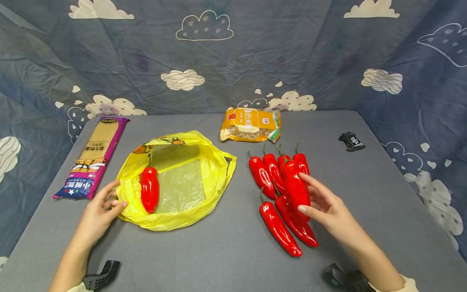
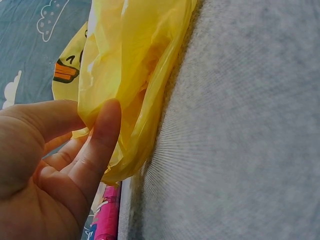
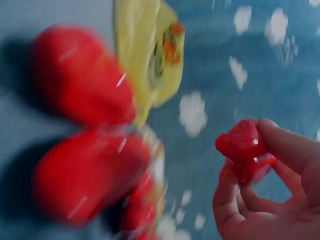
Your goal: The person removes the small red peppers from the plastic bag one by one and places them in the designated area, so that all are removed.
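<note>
My left hand (image 1: 100,211) pinches the left rim of a yellow plastic bag (image 1: 171,222) between thumb and fingers; the left wrist view shows the bag (image 2: 107,60) bunched at the fingertips. The bag lies with its mouth spread wide, and one glossy red chili pepper (image 1: 149,190) is at its left inner side. On the right, my right hand (image 1: 330,207) grips another red pepper (image 1: 296,184) over a group of several peppers (image 1: 280,229). From the right wrist, this held pepper (image 3: 245,150) appears end-on between thumb and fingers, apart from the blurred peppers (image 3: 82,75) lying there.
A long purple-edged pasta packet (image 1: 96,154) lies left of the bag. Toward the back edge sits an orange grain packet (image 1: 251,125), and a small black packet (image 1: 352,141) is at the back right. Patterned cloth (image 1: 255,52) hangs behind the grey table (image 1: 204,255).
</note>
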The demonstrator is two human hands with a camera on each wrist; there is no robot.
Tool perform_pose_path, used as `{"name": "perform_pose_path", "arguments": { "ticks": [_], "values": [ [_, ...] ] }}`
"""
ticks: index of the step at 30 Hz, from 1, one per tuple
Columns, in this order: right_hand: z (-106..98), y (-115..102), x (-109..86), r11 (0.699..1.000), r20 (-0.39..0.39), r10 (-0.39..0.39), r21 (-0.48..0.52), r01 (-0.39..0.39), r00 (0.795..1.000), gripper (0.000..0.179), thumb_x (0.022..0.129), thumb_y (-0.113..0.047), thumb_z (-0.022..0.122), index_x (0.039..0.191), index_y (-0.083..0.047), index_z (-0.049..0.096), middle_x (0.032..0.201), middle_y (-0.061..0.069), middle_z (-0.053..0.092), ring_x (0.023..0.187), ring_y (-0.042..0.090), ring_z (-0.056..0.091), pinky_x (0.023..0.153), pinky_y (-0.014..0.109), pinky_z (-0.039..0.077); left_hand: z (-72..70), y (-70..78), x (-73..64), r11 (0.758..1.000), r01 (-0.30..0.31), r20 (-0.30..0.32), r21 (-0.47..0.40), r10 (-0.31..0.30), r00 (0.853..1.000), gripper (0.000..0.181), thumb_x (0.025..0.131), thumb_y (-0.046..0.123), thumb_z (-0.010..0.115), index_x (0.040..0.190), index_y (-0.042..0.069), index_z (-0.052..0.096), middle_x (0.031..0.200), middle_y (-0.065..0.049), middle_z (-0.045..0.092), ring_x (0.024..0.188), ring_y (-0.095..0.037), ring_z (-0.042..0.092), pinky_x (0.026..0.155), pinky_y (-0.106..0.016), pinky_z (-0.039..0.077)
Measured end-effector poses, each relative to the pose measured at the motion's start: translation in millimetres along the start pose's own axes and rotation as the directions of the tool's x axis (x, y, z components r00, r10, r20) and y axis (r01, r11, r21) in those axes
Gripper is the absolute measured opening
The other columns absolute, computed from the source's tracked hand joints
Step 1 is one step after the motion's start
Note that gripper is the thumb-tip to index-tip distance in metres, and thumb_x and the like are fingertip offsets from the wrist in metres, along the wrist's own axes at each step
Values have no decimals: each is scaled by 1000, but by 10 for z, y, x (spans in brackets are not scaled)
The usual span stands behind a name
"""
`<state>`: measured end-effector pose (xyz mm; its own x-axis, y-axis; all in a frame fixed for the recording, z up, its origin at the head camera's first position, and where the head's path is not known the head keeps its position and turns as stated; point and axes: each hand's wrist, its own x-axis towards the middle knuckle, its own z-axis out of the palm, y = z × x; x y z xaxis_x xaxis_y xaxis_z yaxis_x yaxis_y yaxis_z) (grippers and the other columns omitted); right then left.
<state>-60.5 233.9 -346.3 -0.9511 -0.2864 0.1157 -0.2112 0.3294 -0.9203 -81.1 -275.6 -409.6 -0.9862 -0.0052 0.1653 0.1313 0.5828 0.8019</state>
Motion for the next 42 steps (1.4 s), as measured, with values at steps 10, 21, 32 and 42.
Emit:
{"name": "perform_pose_path", "arguments": {
  "ticks": [10,21,32,42],
  "values": [
    [-208,508,-415,995,-1,96,2,-96,995,69,80,5,63,139,-8,29,99,12,56,81,20,58,60,27,46,3,-13,8,1000,6,2,5,-6,1000,58,80,-6,62,132,-5,35,101,-15,45,69,5,49,54,-12,40],
    [-177,685,-528,991,49,129,22,-130,990,66,80,3,63,137,-3,30,108,17,52,84,18,60,64,28,48,2,14,-2,1000,-1,2,7,1,1000,58,81,-4,62,132,-4,35,102,-17,46,71,5,50,55,-12,41],
    [-119,686,-515,988,-13,68,-141,-69,998,62,78,1,66,133,-2,38,99,14,50,75,13,54,57,25,44,-8,-7,-11,1000,-11,14,15,11,1000,57,83,-2,61,132,-3,35,103,-17,47,72,5,49,55,-12,41],
    [-146,495,-467,935,-90,23,-350,-53,996,63,77,-5,70,133,-7,41,114,10,45,94,11,46,74,19,39,-8,-8,-15,1000,-4,17,4,4,1000,56,83,-2,61,133,-3,35,103,-15,45,72,5,49,56,-12,41]
  ]
}}
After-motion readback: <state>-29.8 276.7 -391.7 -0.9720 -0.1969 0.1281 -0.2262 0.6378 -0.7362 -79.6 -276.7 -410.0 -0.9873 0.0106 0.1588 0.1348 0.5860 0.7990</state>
